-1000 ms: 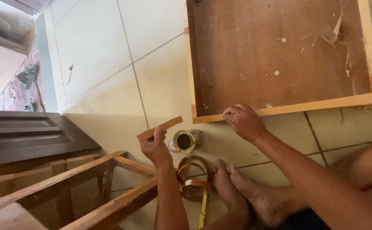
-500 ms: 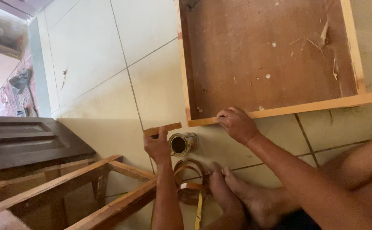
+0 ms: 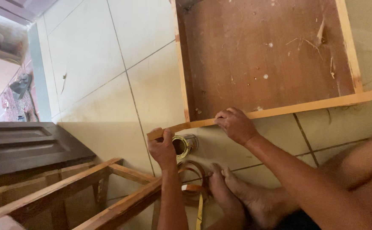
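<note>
A shallow wooden tray with a brown board bottom (image 3: 262,55) lies on the tiled floor. A thin orange-brown edging strip (image 3: 305,106) runs along its near edge. My right hand (image 3: 235,123) presses the strip against the tray near its left corner. My left hand (image 3: 162,147) grips the loose left end of the same strip, which sticks out past the corner. Just right of my left hand stands a small open tin (image 3: 185,145) with a brass-coloured rim.
A coil of edging band (image 3: 192,179) lies by my bare feet (image 3: 237,191). A bare wooden frame (image 3: 79,187) stands at lower left, beside a dark panelled door (image 3: 24,145) lying flat. An open doorway shows at far left.
The strip's loose end, earlier apart from the tray, now lines up with the tray's near edge. My right hand has slid slightly along that edge; the view has shifted left.
</note>
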